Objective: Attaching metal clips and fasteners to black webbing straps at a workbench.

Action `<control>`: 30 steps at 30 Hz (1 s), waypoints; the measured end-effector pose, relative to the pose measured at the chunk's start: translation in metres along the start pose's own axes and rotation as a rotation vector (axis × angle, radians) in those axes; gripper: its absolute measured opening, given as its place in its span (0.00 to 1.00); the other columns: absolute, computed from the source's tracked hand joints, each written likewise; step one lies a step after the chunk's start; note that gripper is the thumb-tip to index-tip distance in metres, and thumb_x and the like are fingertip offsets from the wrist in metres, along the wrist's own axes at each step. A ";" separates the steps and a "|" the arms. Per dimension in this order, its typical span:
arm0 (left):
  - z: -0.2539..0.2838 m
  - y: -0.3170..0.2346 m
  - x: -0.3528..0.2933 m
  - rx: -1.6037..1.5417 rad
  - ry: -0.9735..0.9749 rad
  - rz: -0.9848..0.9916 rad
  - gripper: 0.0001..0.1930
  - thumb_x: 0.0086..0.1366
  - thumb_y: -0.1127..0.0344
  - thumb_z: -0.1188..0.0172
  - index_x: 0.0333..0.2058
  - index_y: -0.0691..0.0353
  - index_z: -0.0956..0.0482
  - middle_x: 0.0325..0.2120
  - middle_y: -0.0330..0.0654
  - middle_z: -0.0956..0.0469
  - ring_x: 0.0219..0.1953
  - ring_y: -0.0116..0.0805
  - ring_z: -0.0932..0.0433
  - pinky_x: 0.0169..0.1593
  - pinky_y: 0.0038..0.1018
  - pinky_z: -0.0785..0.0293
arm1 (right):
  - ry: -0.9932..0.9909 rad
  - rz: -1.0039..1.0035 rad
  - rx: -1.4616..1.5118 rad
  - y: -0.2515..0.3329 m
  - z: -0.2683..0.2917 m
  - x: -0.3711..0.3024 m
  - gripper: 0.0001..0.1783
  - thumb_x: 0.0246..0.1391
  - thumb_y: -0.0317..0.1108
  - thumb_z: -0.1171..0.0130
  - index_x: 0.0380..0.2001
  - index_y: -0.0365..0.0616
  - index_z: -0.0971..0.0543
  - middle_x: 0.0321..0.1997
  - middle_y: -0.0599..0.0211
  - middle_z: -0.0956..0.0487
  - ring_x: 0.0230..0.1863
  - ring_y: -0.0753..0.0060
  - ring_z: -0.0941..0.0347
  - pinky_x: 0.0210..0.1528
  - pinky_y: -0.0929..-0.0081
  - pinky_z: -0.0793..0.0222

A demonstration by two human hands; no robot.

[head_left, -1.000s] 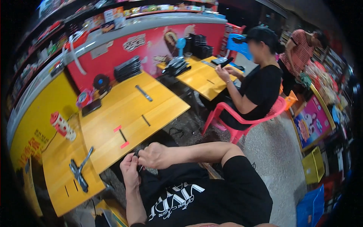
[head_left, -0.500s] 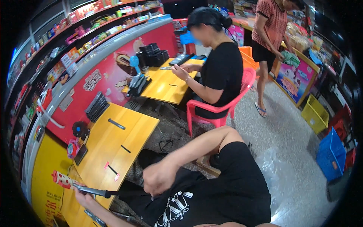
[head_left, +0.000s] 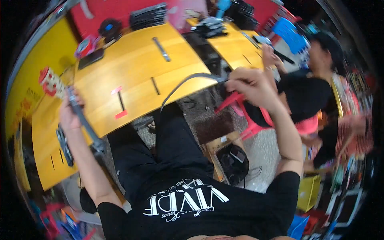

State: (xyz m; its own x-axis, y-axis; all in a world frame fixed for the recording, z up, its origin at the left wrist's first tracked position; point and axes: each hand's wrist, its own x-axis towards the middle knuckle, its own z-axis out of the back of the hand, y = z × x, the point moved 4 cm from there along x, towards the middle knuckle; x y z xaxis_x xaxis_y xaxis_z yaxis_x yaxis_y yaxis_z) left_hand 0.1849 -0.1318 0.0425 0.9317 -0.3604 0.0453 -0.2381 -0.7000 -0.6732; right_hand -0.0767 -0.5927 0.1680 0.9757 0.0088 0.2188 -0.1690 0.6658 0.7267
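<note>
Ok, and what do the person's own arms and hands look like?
The left hand and right hand are both bare, with no gloves. The forearms are uncovered too, below the short black sleeves of a black T-shirt with white lettering. Finer details are blurred.

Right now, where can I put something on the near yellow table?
The near yellow table has a bare patch between the phone-like slab and the grey band, and another between that band and the table's right edge. It's crowded along the back: slab, round black fan, stacked black packs. The left hand covers part of the left end.
</note>
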 end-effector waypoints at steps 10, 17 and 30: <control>-0.009 0.115 -0.058 -0.052 -0.117 0.099 0.17 0.71 0.55 0.55 0.40 0.66 0.29 0.25 0.40 0.28 0.22 0.29 0.31 0.24 0.23 0.35 | -0.456 0.232 -0.686 -0.042 0.020 0.224 0.09 0.46 0.37 0.42 0.29 0.46 0.18 0.26 0.55 0.21 0.30 0.52 0.24 0.34 0.61 0.29; -0.003 0.122 -0.052 -0.245 -0.137 0.079 0.17 0.70 0.54 0.53 0.39 0.66 0.29 0.25 0.42 0.30 0.22 0.30 0.32 0.24 0.24 0.36 | -0.555 0.385 -0.877 -0.117 -0.081 0.281 0.02 0.44 0.31 0.43 0.23 0.51 0.26 0.27 0.60 0.30 0.24 0.52 0.27 0.24 0.57 0.32; -0.003 0.121 -0.049 -0.180 -0.060 0.112 0.17 0.68 0.54 0.50 0.40 0.67 0.30 0.26 0.43 0.32 0.22 0.32 0.32 0.22 0.25 0.36 | -0.271 0.189 -0.741 -0.171 -0.157 0.240 0.05 0.49 0.32 0.41 0.30 0.47 0.21 0.30 0.60 0.28 0.25 0.56 0.26 0.24 0.61 0.30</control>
State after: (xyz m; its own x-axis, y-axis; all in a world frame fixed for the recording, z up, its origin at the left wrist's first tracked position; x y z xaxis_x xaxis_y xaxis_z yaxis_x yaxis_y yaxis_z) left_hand 0.1094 -0.2008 -0.0387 0.9101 -0.4084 -0.0698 -0.3809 -0.7586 -0.5287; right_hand 0.2077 -0.5870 -0.0058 0.8562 0.0533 0.5140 -0.0991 0.9931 0.0621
